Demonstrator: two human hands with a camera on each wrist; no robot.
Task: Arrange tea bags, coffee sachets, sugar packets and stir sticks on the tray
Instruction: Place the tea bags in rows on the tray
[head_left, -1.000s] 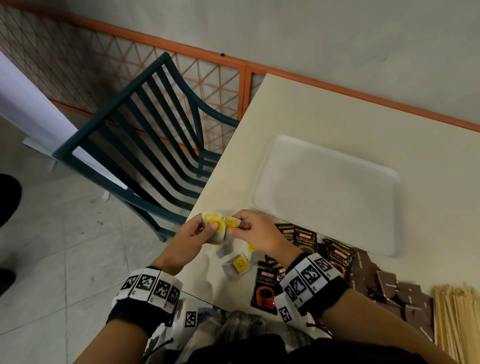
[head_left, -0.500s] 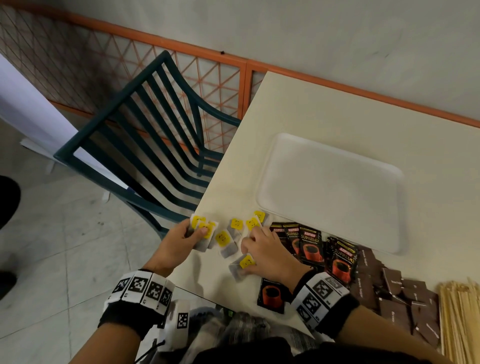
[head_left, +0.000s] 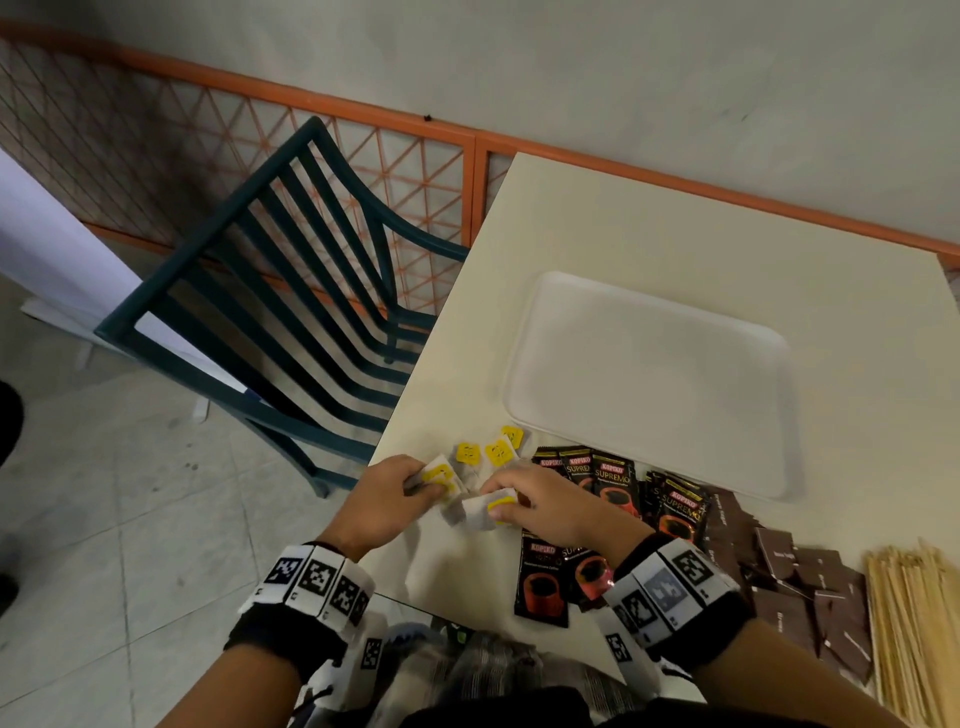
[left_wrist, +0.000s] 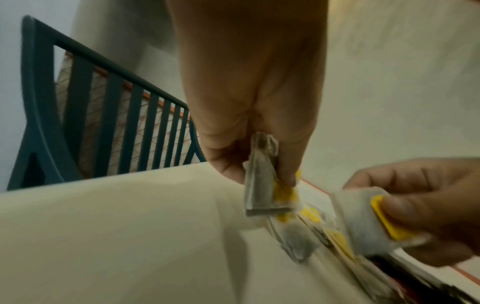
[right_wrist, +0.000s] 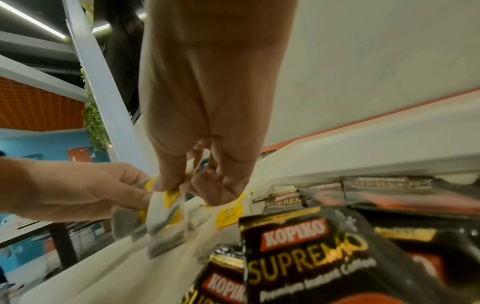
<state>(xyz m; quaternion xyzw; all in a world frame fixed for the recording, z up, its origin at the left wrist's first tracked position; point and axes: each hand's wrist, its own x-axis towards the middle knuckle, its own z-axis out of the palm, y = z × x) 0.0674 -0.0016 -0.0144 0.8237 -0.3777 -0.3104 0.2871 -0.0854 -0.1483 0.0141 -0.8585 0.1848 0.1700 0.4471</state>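
At the table's near left corner my left hand (head_left: 415, 486) pinches a small stack of tea bags (head_left: 440, 477) with yellow tags, seen edge-on in the left wrist view (left_wrist: 262, 181). Just to its right, my right hand (head_left: 493, 506) pinches one more tea bag (head_left: 485, 512) by its yellow tag (right_wrist: 166, 216), close to the stack. Three loose tea bags (head_left: 496, 452) lie just beyond the hands. The white tray (head_left: 649, 379) sits further back with nothing on it. Black coffee sachets (head_left: 613, 478), brown sugar packets (head_left: 810, 582) and wooden stir sticks (head_left: 914, 623) lie to the right.
A dark green slatted chair (head_left: 291, 291) stands against the table's left edge, with an orange lattice rail (head_left: 363, 171) behind it. The table's left edge runs right beside my left hand. More coffee sachets (head_left: 540, 577) lie under my right wrist.
Both hands dropped from a raised position to the table. My right hand then picked one tea bag off the table and brought it toward the stack in my left hand.
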